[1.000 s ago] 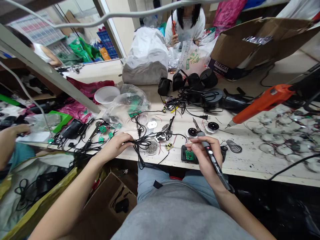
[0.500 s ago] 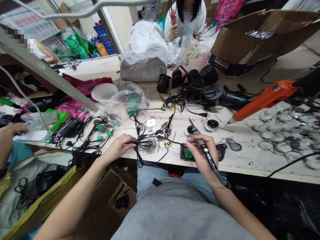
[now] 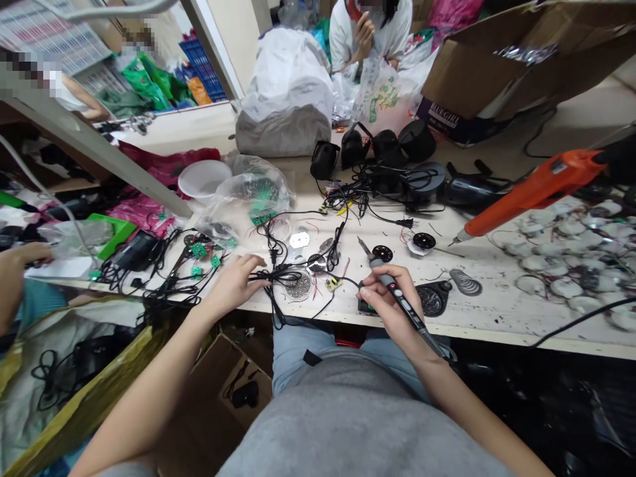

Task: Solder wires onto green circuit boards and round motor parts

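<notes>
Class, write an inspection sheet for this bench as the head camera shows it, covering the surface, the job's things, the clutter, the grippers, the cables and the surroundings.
Surface: pale wooden bench, strewn with parts.
Job's things: soldering iron in the right hand; black cable bundle gripped by the left hand; small circuit board near both.
Clutter: white bowl, bag of green circuit boards, orange hot-glue gun, black speaker housing.
Grippers: nothing seen; bare hands only.
Cables: tangled black leads behind the hands.
Surroundings: co-worker across the bench, white sack, cardboard box.

1 L hand (image 3: 231, 288); 1 R hand (image 3: 387, 301); 1 soldering iron (image 3: 415, 320); 1 bowl (image 3: 203, 177)
</notes>
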The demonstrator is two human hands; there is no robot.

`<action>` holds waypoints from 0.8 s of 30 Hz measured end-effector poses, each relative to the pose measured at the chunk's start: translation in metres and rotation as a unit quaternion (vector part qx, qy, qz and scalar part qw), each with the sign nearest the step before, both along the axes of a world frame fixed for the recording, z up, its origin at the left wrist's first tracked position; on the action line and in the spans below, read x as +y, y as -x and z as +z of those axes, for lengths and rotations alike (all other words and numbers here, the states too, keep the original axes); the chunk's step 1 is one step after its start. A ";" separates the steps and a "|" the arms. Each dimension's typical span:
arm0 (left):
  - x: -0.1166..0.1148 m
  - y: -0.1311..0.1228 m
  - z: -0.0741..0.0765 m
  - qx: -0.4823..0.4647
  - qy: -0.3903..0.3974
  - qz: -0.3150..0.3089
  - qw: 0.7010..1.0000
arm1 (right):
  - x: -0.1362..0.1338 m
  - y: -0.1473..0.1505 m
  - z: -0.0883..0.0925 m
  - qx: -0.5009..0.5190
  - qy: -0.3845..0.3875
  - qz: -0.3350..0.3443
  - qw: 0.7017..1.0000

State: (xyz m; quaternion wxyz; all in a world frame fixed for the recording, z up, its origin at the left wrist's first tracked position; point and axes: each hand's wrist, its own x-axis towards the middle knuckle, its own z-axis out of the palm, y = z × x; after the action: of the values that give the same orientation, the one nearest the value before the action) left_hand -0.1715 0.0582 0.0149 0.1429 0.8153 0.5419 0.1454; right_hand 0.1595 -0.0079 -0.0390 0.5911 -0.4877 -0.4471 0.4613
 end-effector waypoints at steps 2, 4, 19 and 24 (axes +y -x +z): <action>-0.007 -0.028 0.013 0.009 -0.061 0.009 0.998 | 0.002 0.001 0.003 -0.006 0.000 0.015 1.000; -0.016 -0.068 0.022 -0.042 -0.091 -0.055 0.994 | 0.004 0.001 0.007 -0.023 -0.005 0.027 0.999; -0.036 -0.161 -0.012 -0.271 -0.091 -0.086 0.955 | -0.003 -0.015 0.004 -0.038 -0.009 -0.011 0.999; -0.044 -0.167 -0.018 -0.283 -0.154 -0.057 0.945 | -0.003 -0.011 0.009 -0.057 -0.007 -0.020 0.998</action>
State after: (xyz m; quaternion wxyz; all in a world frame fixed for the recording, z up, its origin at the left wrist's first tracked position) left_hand -0.0041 0.0145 -0.0032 0.1705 0.7822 0.4032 0.4433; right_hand 0.1704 -0.0106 -0.0299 0.5772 -0.5179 -0.4732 0.4179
